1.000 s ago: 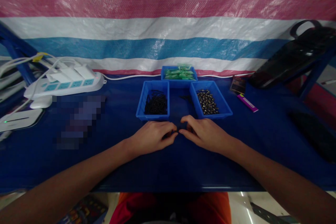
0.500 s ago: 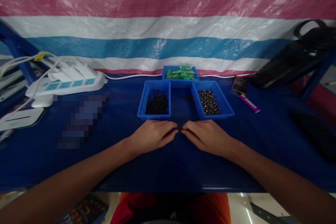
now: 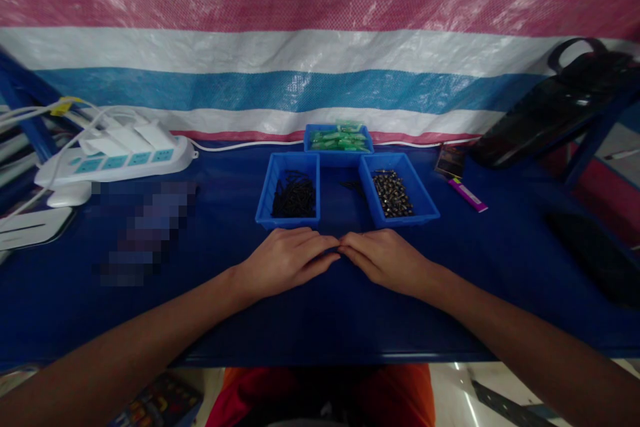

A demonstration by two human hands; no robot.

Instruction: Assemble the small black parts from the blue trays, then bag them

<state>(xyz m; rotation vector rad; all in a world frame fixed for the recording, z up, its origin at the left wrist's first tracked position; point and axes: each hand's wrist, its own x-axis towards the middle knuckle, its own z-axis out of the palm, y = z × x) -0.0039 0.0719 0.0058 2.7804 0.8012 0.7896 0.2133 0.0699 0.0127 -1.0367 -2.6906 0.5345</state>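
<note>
In front of two blue bins my left hand (image 3: 293, 257) and my right hand (image 3: 385, 255) meet at the fingertips. Thumb and fingers of each are pinched together; whatever lies between the tips is too small or hidden to make out. Just beyond my left hand stands a blue bin (image 3: 261, 207) of thin black pieces (image 3: 295, 197). Past my right hand is another blue bin (image 3: 425, 203), holding small shiny metal pieces (image 3: 393, 193). A third blue bin (image 3: 345, 159) behind them carries green plastic packets (image 3: 339, 140). Some dark item (image 3: 351, 185) lies between the front bins.
At left are a white power strip (image 3: 120, 163) with plugs and cables, a white mouse-like object (image 3: 70, 194) and a pixelated patch. On the right lie a purple packet (image 3: 467, 195), a small dark box (image 3: 450, 161), a black bottle (image 3: 545, 113) and a dark flat object (image 3: 593, 257).
My hands have come together: the fingertips were slightly apart and now touch. The whole view has shifted a little, with the bins appearing further left.
</note>
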